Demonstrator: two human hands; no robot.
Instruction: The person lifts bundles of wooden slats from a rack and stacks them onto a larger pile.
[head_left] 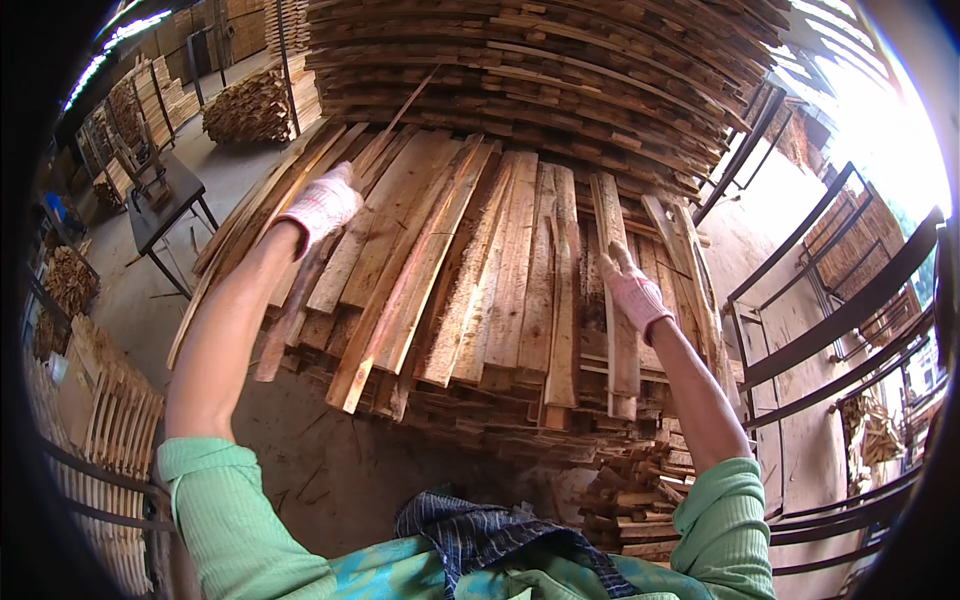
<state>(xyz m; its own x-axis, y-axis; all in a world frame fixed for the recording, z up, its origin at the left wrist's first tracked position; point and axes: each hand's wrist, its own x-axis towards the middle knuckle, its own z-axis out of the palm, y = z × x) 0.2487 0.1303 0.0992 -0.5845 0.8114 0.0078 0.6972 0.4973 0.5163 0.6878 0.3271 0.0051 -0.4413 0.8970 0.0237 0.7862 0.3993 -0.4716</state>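
Rough wooden boards (pixel 520 270) lie side by side across the top of a low stack, their near ends uneven. My left hand (pixel 325 205), in a pale pinkish knit glove, is over the boards at the left with its fingers curled together. Whatever it may grip is hidden beneath it. A thin wooden strip (pixel 412 98) slants up and away just beyond those fingers. On the right, my right hand (pixel 635 290), gloved alike, has its fingers stretched out against the edge of a long narrow board (pixel 610 215).
A tall stack of boards (pixel 540 70) rises directly behind the low one. Black metal rails (pixel 850 310) stand at the right, and a dark table (pixel 170 200) at the left. Short wood pieces (pixel 640 500) are piled near my right side. More wood stacks (pixel 250 105) stand farther back.
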